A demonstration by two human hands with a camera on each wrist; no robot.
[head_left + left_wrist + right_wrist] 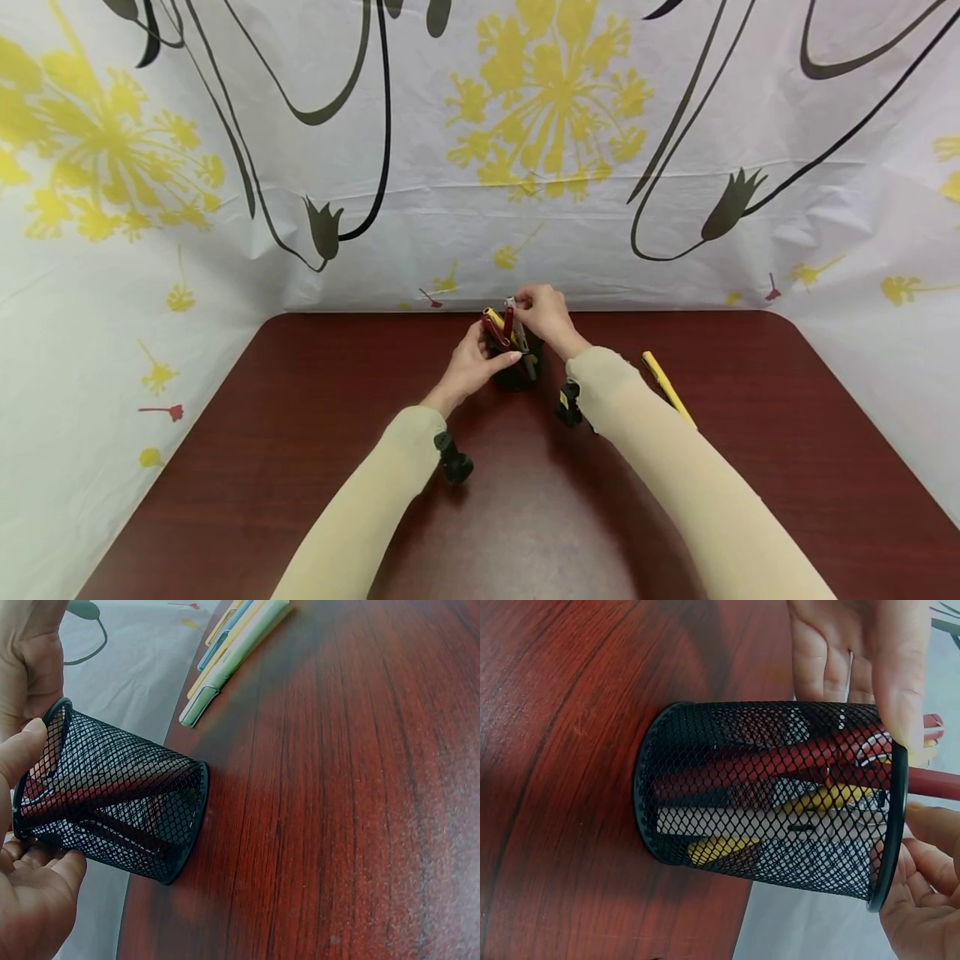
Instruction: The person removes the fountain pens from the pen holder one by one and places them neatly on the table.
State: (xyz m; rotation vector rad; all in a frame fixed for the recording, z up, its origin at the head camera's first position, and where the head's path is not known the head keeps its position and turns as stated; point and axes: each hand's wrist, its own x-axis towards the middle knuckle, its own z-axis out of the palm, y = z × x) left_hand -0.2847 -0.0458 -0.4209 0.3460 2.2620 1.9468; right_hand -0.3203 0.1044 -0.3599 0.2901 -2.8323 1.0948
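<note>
A black mesh pen holder (765,735) stands upright on the table, with red, yellow and grey pens inside. My left hand (470,364) grips it near the rim, thumb on one side and fingers on the other. Above the opening, my right hand (546,315) pinches the upper end of a red pen (934,782), whose lower part is down in the holder. Another red pen (495,332) and a yellow pen (493,316) lean out over the rim. Through the mesh a grey pen (772,823) shows in the right wrist view.
Several pens lie side by side on the dark red table (315,392), right of the holder: a light green pen (217,679) shows in the left wrist view, a yellow pen (667,387) in the head view. A flower-patterned white cloth (420,208) hangs behind the table.
</note>
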